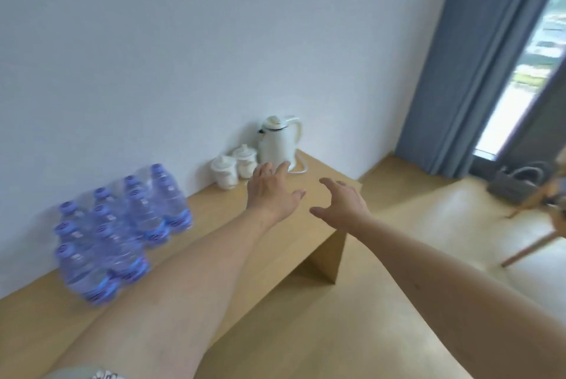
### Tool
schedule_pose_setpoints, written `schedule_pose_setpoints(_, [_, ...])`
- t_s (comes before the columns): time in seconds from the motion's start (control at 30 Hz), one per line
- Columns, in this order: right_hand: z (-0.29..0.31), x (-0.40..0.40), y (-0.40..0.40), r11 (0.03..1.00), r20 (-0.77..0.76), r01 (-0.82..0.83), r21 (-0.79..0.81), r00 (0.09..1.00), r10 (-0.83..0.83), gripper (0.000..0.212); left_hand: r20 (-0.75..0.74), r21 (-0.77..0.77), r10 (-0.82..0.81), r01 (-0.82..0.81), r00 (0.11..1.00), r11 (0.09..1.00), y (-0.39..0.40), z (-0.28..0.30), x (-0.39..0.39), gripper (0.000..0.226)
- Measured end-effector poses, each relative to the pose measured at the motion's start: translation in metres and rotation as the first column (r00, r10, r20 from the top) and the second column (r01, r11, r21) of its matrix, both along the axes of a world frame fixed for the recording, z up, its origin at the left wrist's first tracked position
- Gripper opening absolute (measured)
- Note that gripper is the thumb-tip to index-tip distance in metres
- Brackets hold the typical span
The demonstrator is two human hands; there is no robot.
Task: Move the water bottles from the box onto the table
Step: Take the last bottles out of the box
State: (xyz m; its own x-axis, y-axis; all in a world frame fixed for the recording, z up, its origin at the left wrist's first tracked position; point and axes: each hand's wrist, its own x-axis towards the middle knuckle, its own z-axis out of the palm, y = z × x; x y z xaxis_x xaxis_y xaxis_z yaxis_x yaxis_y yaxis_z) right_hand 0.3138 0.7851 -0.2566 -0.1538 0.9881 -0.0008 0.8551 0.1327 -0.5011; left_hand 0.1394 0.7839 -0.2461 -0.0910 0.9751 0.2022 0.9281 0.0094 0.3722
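Observation:
Several clear water bottles with purple caps and blue labels [122, 228] stand grouped upright on the light wooden table [275, 244], against the white wall at the left. My left hand [271, 192] hovers over the table's right part, fingers spread, holding nothing. My right hand [341, 205] is beside it, over the table's right edge, fingers apart and empty. Both hands are well to the right of the bottles. No box is in view. The picture is blurred by motion.
A white electric kettle [278, 143] and two white lidded cups [235, 165] stand at the table's far corner. Past the table lies wooden floor, with a grey curtain [477, 66], a window, a grey bag [517, 182] and a wooden chair's legs [533, 244] at the right.

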Motion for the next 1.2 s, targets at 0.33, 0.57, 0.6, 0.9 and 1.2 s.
schedule_pose_setpoints(0.33, [0.012,0.299,-0.042,0.893,-0.017,0.45,0.015,0.893,-0.45,0.081,0.113,-0.084,-0.43,0.44,0.896,0.894,0.034,0.008,0.31,0.079])
schedule_pose_setpoints(0.57, [0.004,0.451,-0.102,0.68,-0.015,0.733,-0.01,0.68,-0.734,0.08,0.09,-0.094,-0.696,0.702,0.712,0.706,0.018,0.003,0.507,0.078])
schedule_pose_setpoints(0.6, [0.003,0.471,-0.11,0.647,-0.01,0.762,-0.008,0.647,-0.762,0.08,0.082,-0.098,-0.727,0.731,0.682,0.675,0.016,0.001,0.535,0.078])
schedule_pose_setpoints(0.9, [-0.019,0.661,-0.151,0.326,0.026,0.945,-0.033,0.327,-0.945,0.077,0.127,-0.126,-0.918,0.924,0.376,0.361,0.005,-0.024,0.775,0.079])
schedule_pose_setpoints(1.2, [-0.009,0.836,-0.172,0.0,0.018,0.999,-0.038,0.0,-1.0,0.075,0.137,-0.137,-0.986,0.987,0.098,0.079,-0.013,-0.012,1.011,0.076])
